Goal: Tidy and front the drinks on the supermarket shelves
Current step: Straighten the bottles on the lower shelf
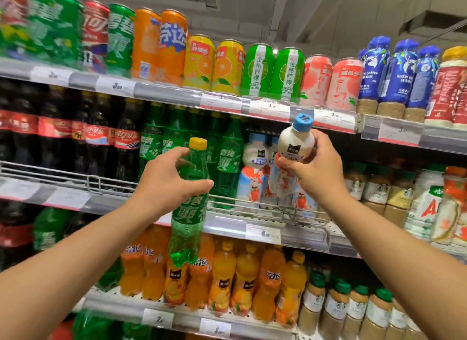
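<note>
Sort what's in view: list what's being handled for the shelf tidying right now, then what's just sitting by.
In hand:
left hand gripping the green soda bottle
right hand gripping the white milk-drink bottle

Sitting by:
orange soda bottles
cola bottles
cans
coffee bottles

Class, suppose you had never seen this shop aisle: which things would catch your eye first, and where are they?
Two bottles held up mid-frame: the left hand grips a green soda bottle, the right hand a white blue-capped bottle. Behind, bright cans line the top shelf; orange bottles fill a lower one.
</note>
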Demonstrator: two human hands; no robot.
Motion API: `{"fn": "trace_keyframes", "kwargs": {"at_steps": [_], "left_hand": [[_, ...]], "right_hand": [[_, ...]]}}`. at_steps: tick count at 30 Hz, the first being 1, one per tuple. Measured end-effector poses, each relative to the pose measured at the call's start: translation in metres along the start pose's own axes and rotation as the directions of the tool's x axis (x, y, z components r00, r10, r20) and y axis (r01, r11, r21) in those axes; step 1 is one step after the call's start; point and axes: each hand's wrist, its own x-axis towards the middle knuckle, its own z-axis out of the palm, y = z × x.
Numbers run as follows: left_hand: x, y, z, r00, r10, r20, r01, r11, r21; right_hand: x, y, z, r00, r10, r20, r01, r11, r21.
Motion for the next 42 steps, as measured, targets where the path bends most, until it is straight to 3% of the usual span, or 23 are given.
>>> {"fn": "trace_keyframes", "kwargs": {"at_steps": [13, 20, 28, 33, 42], "left_hand": [[-0.002, -0.025, -0.010, 0.999, -0.037, -0.002, 0.037, 0.999, 0.000], [0.000, -0.030, -0.006, 0.999, -0.035, 0.010, 0.035, 0.999, -0.001], [0.005, -0.023, -0.001, 1.000, -0.029, -0.001, 0.029, 1.000, -0.004], [0.004, -0.021, 0.001, 1.000, -0.029, 0.010, 0.029, 1.000, -0.005], [0.004, -0.012, 0.005, 0.999, -0.034, 0.039, 0.035, 0.999, -0.014]], "right_hand": [[0.005, 0.024, 0.039, 0.968, 0.244, 0.055, -0.237, 0.965, -0.110], [0.017, 0.025, 0.044, 0.965, 0.254, 0.057, -0.227, 0.929, -0.292], [0.032, 0.023, 0.045, 0.944, 0.323, 0.073, -0.236, 0.810, -0.537], [0.032, 0.026, 0.044, 0.946, 0.321, 0.042, -0.242, 0.786, -0.569], [0.024, 0.025, 0.042, 0.943, 0.313, 0.114, -0.208, 0.820, -0.534]]}}
